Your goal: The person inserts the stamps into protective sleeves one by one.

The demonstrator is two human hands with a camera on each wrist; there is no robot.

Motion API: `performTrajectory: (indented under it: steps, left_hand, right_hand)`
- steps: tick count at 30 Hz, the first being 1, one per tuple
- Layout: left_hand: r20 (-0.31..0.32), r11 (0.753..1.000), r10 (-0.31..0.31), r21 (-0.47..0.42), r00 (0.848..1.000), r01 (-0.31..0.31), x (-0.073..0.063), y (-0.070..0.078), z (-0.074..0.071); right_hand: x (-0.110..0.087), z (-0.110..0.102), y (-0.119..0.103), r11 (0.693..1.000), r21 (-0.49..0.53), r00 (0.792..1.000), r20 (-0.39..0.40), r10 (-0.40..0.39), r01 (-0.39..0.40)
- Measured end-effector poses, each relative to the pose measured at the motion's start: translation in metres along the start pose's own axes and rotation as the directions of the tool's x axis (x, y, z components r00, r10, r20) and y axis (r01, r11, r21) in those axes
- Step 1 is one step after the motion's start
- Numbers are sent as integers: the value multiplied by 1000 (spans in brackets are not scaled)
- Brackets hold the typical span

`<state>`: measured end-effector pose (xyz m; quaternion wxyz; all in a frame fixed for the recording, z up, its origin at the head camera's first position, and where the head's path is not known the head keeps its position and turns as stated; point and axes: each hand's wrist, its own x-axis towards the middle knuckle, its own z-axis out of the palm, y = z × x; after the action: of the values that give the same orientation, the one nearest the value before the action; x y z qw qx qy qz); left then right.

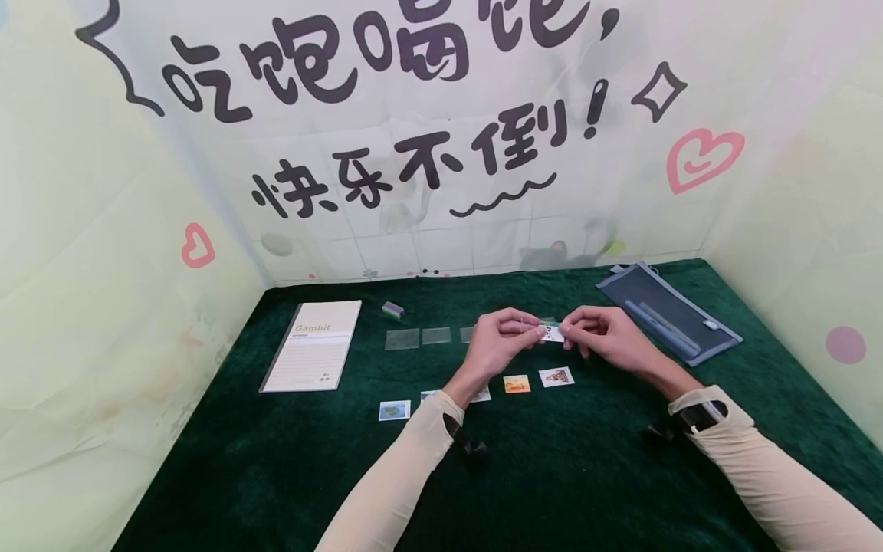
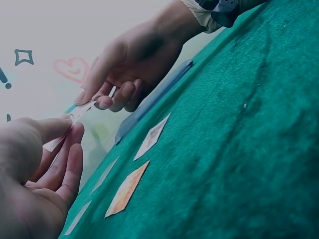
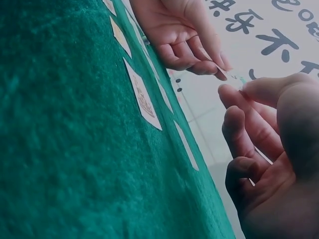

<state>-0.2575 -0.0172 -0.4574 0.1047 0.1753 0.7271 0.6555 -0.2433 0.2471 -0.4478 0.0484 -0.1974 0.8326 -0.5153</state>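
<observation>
White card (image 1: 553, 334): from my remote post I'm watching the left hand (image 1: 501, 338) and right hand (image 1: 608, 336) pinching its opposite ends; uneven pulling would be risking a crease.

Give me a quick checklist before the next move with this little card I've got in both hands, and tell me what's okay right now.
1. Left grip pinching the small white printed card: ok.
2. Right grip pinching it too: ok.
3. Card lifted off the dark green fabric cloth: ok, the wrist views show it in the air.
4. Card enclosed in any transparent cover: cannot tell; it is small and fingers hide parts.
5. Transparent flat rectangles all in plain sight from the head: not ok, the left grip hides part of their row.
6. Small orange picture card lying flat: ok.
</observation>
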Motion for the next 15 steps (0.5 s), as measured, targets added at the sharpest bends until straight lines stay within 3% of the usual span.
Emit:
performTrajectory:
  steps: [4, 15]
  left_hand:
    - [21, 1000, 10, -8, 1000, -10, 0, -1, 2]
    - [-9, 1000, 0, -3, 1000, 0, -1, 0, 5]
  right_hand:
    - [0, 1, 0, 999, 19, 999, 20, -32, 32]
    - [0, 3, 0, 999, 47, 999, 31, -24, 23]
